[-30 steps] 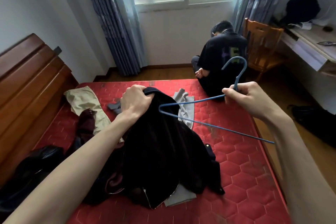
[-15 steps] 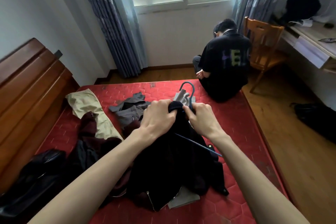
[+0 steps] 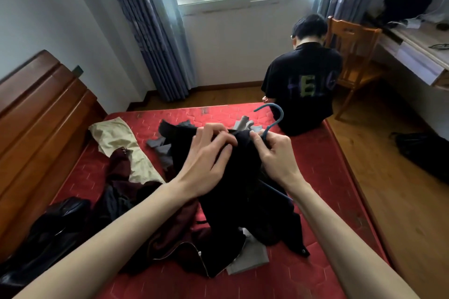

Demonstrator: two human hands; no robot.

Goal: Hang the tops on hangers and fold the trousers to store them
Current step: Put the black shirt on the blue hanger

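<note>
A black top [image 3: 233, 192] is held up over the red mattress [image 3: 323, 172]. My left hand [image 3: 206, 160] pinches its fabric near the collar. My right hand [image 3: 274, 155] grips the neck of a blue hanger [image 3: 273, 118], whose hook sticks up past the collar. The hanger's body is mostly hidden inside the top; one blue arm shows near my right wrist. Beige trousers [image 3: 121, 145] lie at the left of the bed, with a maroon garment [image 3: 121, 175] and grey clothes [image 3: 162, 150] beside them.
A person in a black T-shirt [image 3: 301, 85] sits at the far edge of the bed, back turned. A wooden headboard [image 3: 41, 124] runs along the left. A wooden chair [image 3: 352, 56], a desk [image 3: 418, 51] and a dark bag on the floor [image 3: 422, 153] stand at the right.
My right hand brought the hanger from out at the right in to the top's collar. The hanger's body went inside the top, and the hook now sticks up higher.
</note>
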